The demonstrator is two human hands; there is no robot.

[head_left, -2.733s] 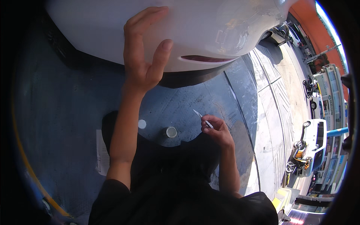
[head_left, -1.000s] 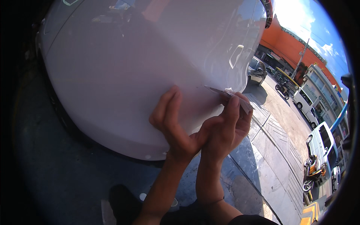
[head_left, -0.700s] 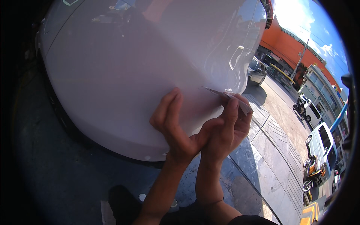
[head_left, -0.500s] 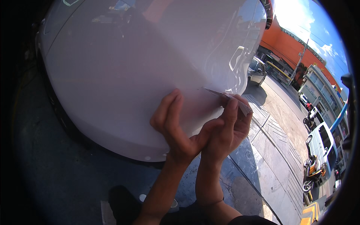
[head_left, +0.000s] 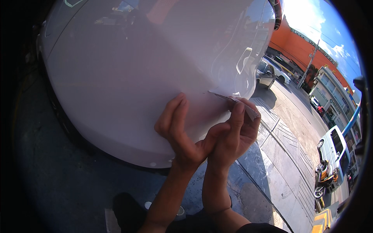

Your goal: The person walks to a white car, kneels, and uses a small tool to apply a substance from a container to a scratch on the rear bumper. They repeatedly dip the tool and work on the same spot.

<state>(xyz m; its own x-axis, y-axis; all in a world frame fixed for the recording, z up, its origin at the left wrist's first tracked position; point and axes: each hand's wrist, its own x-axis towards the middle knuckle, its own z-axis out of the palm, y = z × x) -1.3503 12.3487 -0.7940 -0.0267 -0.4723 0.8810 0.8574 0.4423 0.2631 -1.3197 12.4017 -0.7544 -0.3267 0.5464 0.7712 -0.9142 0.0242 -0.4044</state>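
Note:
A pale, glossy car body panel point(head_left: 116, 85) fills the middle of the view, with a small dark mark point(head_left: 204, 92) on it. Between the thumb and fingers of my right hand point(head_left: 237, 132) is a thin pointed blade point(head_left: 219, 95) with a pale, wrapped-looking grip end point(head_left: 251, 112). Its tip points left, at or very close to the panel beside the mark. My left hand point(head_left: 180, 130) holds nothing; its bent fingers rest against the panel left of the mark. The left thumb reaches across to the right hand's palm side and braces it.
Below the panel runs a dark lower edge point(head_left: 112, 157). Two small round lids or cans point(head_left: 180, 211) stand on the ground by my legs. Grooved pavement point(head_left: 285, 155) lies to the right, then a road with a white van point(head_left: 333, 149), a motorcycle point(head_left: 322, 174) and parked cars point(head_left: 264, 73).
The blade tip has shifted slightly left with my right hand; my left hand stays nearly in place. In the background, a white car has come into sight behind the parked one.

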